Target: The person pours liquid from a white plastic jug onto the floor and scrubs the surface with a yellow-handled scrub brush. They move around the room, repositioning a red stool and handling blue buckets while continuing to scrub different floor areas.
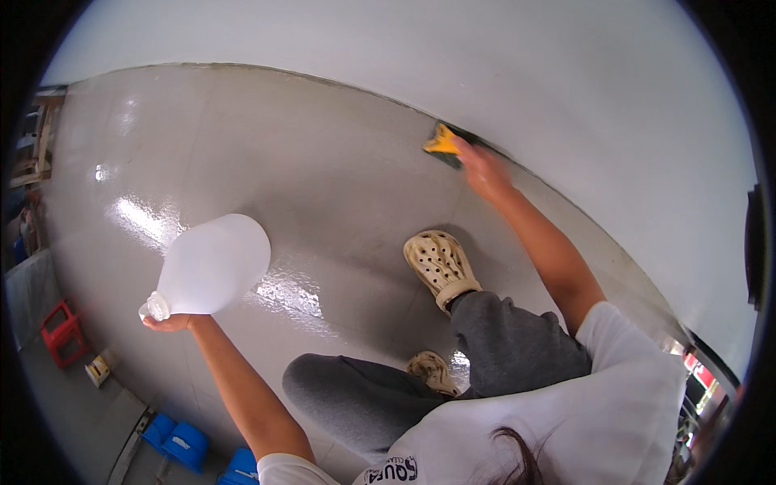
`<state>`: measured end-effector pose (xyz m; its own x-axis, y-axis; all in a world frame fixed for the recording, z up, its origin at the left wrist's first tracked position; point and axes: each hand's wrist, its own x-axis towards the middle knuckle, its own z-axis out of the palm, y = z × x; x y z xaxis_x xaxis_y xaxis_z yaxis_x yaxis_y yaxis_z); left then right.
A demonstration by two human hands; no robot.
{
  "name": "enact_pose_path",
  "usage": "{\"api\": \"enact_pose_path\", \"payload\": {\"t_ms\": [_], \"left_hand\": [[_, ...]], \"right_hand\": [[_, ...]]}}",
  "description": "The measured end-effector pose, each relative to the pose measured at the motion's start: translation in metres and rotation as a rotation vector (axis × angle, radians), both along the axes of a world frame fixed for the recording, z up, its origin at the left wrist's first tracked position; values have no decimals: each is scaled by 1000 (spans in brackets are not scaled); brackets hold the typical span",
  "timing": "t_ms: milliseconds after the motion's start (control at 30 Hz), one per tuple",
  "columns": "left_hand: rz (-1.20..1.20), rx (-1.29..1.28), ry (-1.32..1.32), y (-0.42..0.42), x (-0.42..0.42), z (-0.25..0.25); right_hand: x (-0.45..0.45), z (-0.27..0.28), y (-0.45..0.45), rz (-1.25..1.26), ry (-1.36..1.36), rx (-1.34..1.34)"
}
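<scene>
My left hand (pixel 170 323) is around the neck end of a translucent white plastic jug (pixel 215 264), most of the fingers hidden behind it. The jug is tilted, its neck towards the lower left, and a clear cap or ring shows at its mouth. My right hand (pixel 485 173), a little blurred, grips the yellow handle of a scrubber (pixel 442 142). Its dark green pad lies on the wet tile floor (pixel 339 182), close against the foot of the white wall (pixel 485 66).
My cream clogs (pixel 438 260) stand on the glossy floor below the scrubber. At the lower left are a red plastic stool (pixel 63 333), a small white-and-yellow tub (pixel 97 371) and blue plastic containers (pixel 185 445). Wooden racking (pixel 43 136) stands at the far left.
</scene>
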<state>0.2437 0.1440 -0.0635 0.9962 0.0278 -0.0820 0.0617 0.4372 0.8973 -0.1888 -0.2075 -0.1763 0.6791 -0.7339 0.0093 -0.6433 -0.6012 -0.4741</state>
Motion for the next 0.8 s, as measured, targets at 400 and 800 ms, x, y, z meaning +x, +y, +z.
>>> {"api": "enact_pose_path", "payload": {"t_ms": [400,800], "left_hand": [[32,29,-20,1,-1,-2],[-15,-64,41,14,-8,5]], "right_hand": [[74,12,-13,68,69,32],[199,-9,-30,201,-1,-55]]}}
